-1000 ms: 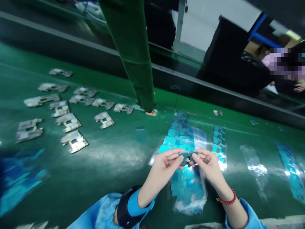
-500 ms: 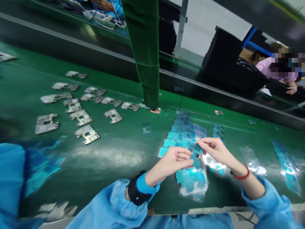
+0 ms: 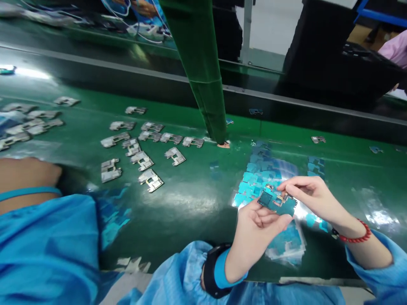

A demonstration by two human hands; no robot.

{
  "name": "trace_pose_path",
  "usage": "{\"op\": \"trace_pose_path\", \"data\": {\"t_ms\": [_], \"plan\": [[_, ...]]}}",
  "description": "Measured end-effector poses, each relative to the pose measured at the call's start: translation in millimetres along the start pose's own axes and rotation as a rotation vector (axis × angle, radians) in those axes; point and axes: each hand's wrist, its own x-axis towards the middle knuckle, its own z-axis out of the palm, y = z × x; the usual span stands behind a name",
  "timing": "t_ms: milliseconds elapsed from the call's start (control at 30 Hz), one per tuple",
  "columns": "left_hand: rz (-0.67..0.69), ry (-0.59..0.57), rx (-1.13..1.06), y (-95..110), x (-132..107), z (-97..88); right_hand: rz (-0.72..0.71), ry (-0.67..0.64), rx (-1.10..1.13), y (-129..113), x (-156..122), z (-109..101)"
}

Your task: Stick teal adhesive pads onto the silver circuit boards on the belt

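My left hand (image 3: pixel 258 231) and my right hand (image 3: pixel 310 198) hold a small teal circuit board (image 3: pixel 277 202) between them, above the green belt. The left hand lies palm up, its fingertips under the board's near edge. The right hand pinches the board's right end with thumb and fingers. Under the hands lies a clear sheet carrying blue stickers (image 3: pixel 260 178). A red bead bracelet (image 3: pixel 356 236) circles my right wrist, and a black strap (image 3: pixel 211 271) my left wrist.
Several silver metal shields (image 3: pixel 140 148) lie scattered on the green belt (image 3: pixel 178 199) to the left. A green post (image 3: pixel 203 67) stands on the belt's far side. Another person's blue sleeve and arm (image 3: pixel 38 228) fill the lower left. More film sheets (image 3: pixel 378 212) lie at right.
The view has swung right and downward. My hands turned the board from upright to nearly flat, and my left palm rolled upward. The neighbour's blue sleeve has come further into the lower left.
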Motion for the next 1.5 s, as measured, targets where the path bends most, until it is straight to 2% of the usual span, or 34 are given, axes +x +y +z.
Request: {"op": "trace_pose_path", "data": {"t_ms": [433, 900, 1200, 1500], "plan": [[0.010, 0.024, -0.040, -4, 4, 0.5, 0.012, -0.028, 0.009, -4, 7, -1], [0.045, 0.059, -0.113, -8, 11, -1.6, -0.015, 0.015, -0.144, -2, 10, -4], [0.043, 0.104, -0.049, -11, 13, -2.4, 0.015, 0.020, -0.129, 3, 11, -4], [0.045, 0.088, -0.051, -10, 17, -3.7, 0.014, 0.029, -0.154, 4, 9, -5]]}}
